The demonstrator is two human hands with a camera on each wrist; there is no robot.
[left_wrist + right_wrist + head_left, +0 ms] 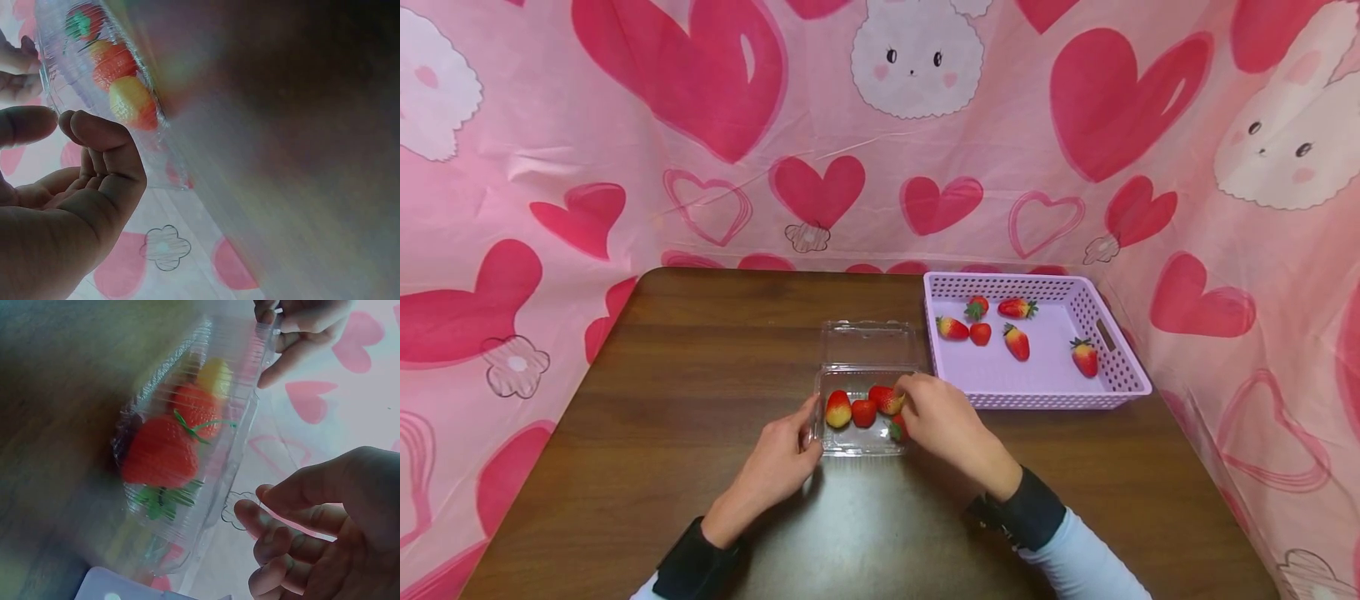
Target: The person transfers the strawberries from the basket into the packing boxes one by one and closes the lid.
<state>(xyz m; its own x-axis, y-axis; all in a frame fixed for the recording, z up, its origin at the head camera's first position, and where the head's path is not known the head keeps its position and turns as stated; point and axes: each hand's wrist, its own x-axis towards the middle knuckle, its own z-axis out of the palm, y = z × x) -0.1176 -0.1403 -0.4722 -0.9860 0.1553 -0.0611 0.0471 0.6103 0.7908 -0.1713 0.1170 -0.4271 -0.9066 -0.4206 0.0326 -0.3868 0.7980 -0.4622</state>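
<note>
The clear box (852, 444) of strawberries (864, 413) is pinched at its left edge by the left hand (781, 458) and separated narrowly from the basket (1037, 400); over the box's right edge, the right hand (946, 423) is loosely curled, empty.

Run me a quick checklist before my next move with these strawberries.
1. Left hand on box: ok, at its left side.
2. Right hand empty: ok, nothing pinched in the right wrist view.
3. Lid open: ok, out on the far side.
4. Room in box: ok, bare bottom shows around four strawberries.
5. Basket emptied: not ok, six strawberries lie in it.
6. Those six sound underneath: cannot tell, undersides hidden.
</note>
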